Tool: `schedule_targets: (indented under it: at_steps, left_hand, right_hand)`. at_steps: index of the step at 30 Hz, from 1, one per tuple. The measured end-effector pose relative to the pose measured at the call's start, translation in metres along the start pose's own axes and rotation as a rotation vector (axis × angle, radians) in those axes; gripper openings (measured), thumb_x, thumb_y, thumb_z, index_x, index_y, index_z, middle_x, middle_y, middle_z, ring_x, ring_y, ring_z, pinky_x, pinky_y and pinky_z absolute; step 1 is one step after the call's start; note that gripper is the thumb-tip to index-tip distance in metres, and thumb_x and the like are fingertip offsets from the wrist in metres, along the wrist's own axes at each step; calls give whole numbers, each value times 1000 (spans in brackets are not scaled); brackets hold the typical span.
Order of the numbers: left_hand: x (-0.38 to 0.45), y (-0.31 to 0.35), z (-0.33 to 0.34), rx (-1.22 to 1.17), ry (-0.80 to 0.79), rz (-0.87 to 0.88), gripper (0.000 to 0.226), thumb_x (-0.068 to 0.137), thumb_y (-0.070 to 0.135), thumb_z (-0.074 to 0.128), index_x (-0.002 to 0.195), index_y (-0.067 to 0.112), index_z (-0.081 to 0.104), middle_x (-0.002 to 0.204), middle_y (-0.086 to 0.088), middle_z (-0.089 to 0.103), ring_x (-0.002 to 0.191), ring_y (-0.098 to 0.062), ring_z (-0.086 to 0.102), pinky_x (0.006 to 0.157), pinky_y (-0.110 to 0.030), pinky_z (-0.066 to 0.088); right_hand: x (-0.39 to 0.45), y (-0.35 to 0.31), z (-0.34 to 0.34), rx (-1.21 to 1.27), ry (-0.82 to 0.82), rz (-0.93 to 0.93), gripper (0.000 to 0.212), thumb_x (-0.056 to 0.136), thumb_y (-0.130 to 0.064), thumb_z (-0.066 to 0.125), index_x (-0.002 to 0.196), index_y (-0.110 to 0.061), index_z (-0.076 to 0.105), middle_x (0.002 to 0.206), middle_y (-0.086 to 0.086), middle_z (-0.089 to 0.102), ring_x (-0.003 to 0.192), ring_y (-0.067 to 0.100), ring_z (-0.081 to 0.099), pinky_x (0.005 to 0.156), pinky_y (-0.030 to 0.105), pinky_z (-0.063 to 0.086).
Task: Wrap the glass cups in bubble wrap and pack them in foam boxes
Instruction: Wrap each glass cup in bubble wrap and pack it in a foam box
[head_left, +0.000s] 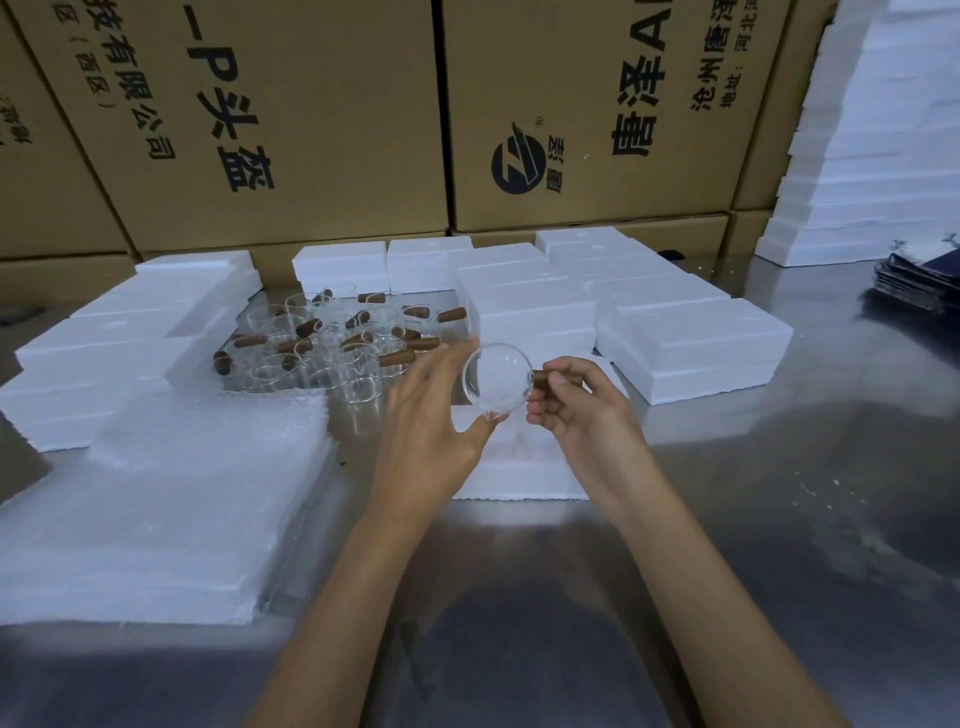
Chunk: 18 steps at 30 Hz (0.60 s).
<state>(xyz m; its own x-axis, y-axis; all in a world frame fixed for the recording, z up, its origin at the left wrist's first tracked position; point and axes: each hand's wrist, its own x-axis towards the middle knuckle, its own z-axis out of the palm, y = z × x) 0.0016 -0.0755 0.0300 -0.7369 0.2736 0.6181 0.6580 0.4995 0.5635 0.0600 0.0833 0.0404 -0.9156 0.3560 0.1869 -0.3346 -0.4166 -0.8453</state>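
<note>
I hold a clear glass cup (497, 381) with a brown wooden handle in the air above an open white foam box (519, 467), its mouth facing me. My right hand (574, 408) pinches the wooden handle. My left hand (434, 415) has straight fingers, and its thumb and fingertips touch the cup's rim. A stack of bubble wrap sheets (171, 499) lies on the metal table to the left. Several more glass cups with wooden handles (332, 338) stand clustered behind my hands.
Closed white foam boxes (685, 343) lie in rows at the left, back and right. Large cardboard cartons (311, 119) form a wall behind the table. A tall stack of foam pieces (872, 156) and dark folded items (914, 275) are at the far right.
</note>
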Motion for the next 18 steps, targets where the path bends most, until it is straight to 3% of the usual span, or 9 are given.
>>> schedule_targets:
  at_steps: [6,18]
  left_hand:
    - [0,1,-4,-19,-5,-2,69,84,34,79,142,41,42,144,20,45,133,-2,37,110,-52,40]
    - [-2,4,-2,-226,-8,-135,66,76,41,83,133,47,50,130,25,53,125,-10,53,103,-44,50]
  right_hand:
    - [-2,0,2,-14,-24,-12,14,97,4,51,97,-6,61,83,9,68,73,21,65,72,31,55]
    - [-6,-3,2,-112,-5,-83,9,96,-4,61,104,-4,64,85,11,66,81,22,65,76,29,55]
